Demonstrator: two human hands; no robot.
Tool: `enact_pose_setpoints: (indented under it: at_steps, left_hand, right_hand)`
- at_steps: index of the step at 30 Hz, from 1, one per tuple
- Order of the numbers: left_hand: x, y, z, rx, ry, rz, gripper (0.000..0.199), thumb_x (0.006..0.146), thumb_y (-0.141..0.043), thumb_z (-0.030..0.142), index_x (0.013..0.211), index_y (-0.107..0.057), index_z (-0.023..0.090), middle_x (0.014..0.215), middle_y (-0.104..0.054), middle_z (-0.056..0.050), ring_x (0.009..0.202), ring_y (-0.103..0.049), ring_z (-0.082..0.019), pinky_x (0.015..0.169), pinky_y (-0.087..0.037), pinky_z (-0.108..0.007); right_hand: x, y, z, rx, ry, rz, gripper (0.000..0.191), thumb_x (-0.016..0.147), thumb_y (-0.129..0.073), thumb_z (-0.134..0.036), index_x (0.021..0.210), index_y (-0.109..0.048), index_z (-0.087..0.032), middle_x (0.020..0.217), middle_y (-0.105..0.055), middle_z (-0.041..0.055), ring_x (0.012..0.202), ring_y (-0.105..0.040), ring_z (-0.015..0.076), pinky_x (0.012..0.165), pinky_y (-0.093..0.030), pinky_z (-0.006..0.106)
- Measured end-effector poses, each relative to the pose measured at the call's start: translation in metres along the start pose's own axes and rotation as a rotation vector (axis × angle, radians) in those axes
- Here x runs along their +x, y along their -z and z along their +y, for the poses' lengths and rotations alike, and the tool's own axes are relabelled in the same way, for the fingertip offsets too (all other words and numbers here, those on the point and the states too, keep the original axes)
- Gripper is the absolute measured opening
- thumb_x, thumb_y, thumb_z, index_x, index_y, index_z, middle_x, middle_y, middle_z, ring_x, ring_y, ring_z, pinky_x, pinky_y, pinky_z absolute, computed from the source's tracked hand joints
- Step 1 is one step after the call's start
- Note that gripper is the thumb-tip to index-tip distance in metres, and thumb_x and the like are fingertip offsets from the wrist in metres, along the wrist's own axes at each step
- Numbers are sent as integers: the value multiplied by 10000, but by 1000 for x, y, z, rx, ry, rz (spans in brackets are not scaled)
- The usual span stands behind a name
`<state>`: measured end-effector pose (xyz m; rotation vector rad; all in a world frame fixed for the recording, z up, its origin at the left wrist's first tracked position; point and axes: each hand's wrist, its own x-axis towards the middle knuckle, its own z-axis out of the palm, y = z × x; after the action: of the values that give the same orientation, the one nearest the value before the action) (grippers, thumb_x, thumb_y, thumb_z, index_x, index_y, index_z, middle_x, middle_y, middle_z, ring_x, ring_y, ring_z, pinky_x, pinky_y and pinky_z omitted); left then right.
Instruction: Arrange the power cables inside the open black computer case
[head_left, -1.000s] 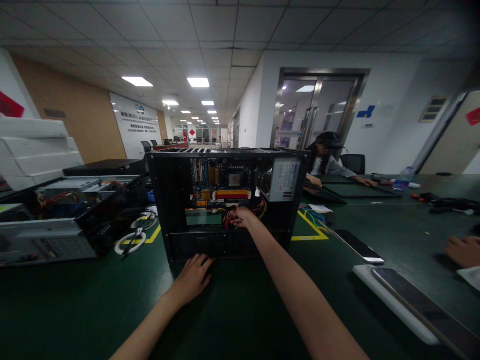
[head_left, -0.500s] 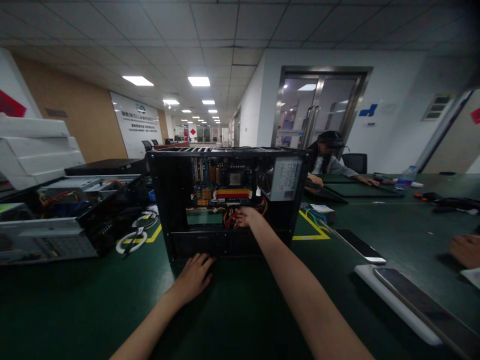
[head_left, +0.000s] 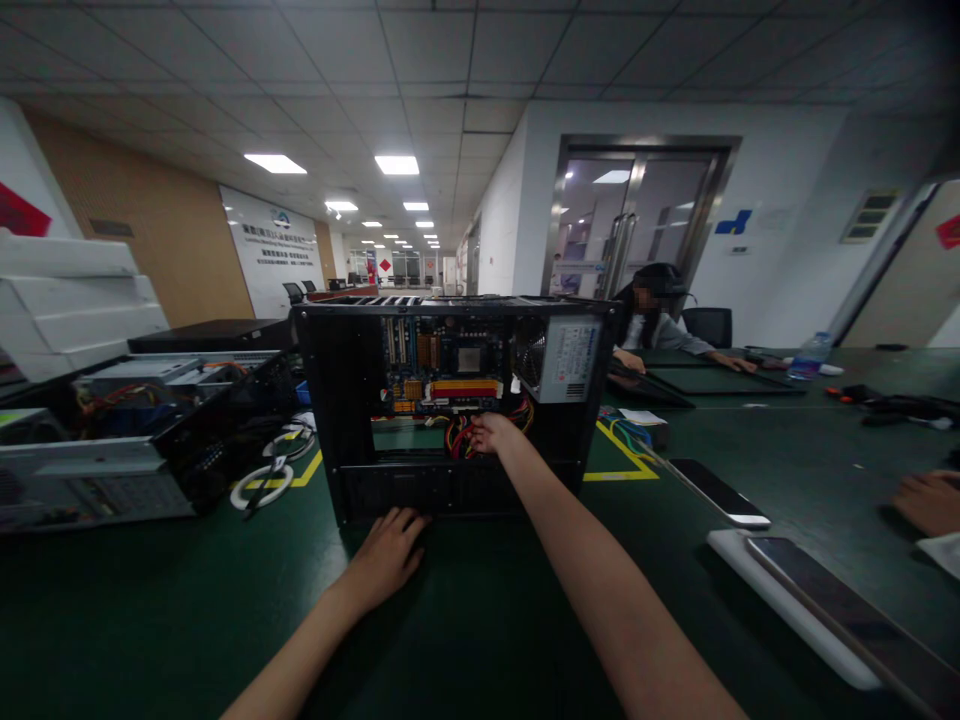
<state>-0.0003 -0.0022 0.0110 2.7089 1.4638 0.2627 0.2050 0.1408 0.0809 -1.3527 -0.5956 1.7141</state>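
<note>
An open black computer case (head_left: 318,400) stands upright on the green table (head_left: 247,620). Inside it a motherboard (head_left: 405,350) with red and yellow slots faces me, and a silver power supply (head_left: 571,358) sits at the upper right. My right hand (head_left: 491,434) reaches into the lower middle of the case, its fingers closed on the bundle of coloured cables (head_left: 456,438) below the board. Against the bottom front edge of the case rests my left hand (head_left: 391,548), fingers apart, palm down on the table, holding nothing.
Another opened computer case (head_left: 112,480) lies at the left, beside a coiled white cable (head_left: 262,484). To the right are phones (head_left: 720,490), a bottle (head_left: 811,356) and black cables (head_left: 900,406). A person (head_left: 660,325) sits behind; another person's hand (head_left: 928,503) is at the right edge.
</note>
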Motion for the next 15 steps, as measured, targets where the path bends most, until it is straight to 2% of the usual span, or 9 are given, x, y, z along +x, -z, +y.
enact_pose_setpoints:
  at_steps: [15]
  left_hand:
    - [0,-3,-1,-12,6,-14,403,778,-404,240,1178,-353,257,1153,-417,-46,1062,-377,-220,880,-317,-382]
  right_hand:
    - [12,1,-2,-10,11,6,133,796,-344,-126,687,-412,-161,521,-424,-18,440,-427,76,427,-306,168]
